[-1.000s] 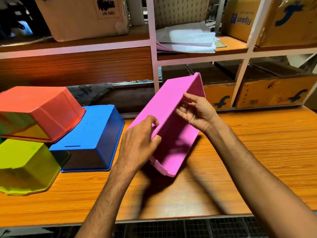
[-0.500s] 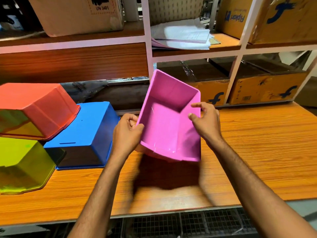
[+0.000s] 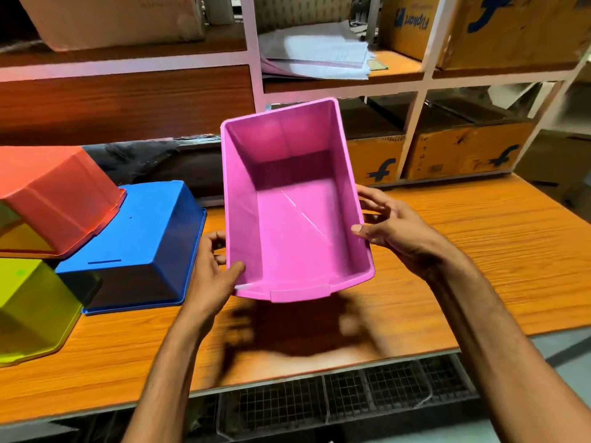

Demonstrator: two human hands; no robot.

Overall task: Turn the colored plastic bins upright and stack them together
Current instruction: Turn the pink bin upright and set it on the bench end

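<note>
Head view: pink bin [image 3: 297, 219] was held above the orange wood-grain table [image 3: 479, 251], opening toward the camera. Left hand [image 3: 211, 282] pinched its left wall and right hand [image 3: 393, 231] gripped the right wall. Blue bin [image 3: 144, 244], red bin [image 3: 54, 196] and yellow-green bin [image 3: 28, 308] lay overturned at the left. Shelves [image 3: 252, 59] behind held cardboard boxes [image 3: 463, 151] and papers [image 3: 316, 52].

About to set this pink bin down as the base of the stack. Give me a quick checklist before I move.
1. Pink bin opening faces up: ok, its inside shows.
2. Left hand grip: ok, thumb over the near-left rim.
3. Right hand grip: ok, thumb on the right rim, fingers behind the wall.
4. Bare table for landing: ok, to the bin's right.
5. Table directly under the bin: cannot tell, hidden.
6. Other bins upright: not ok. Blue bin and yellow bin are bottom-up, and red bin lies tilted on the blue one.
</note>
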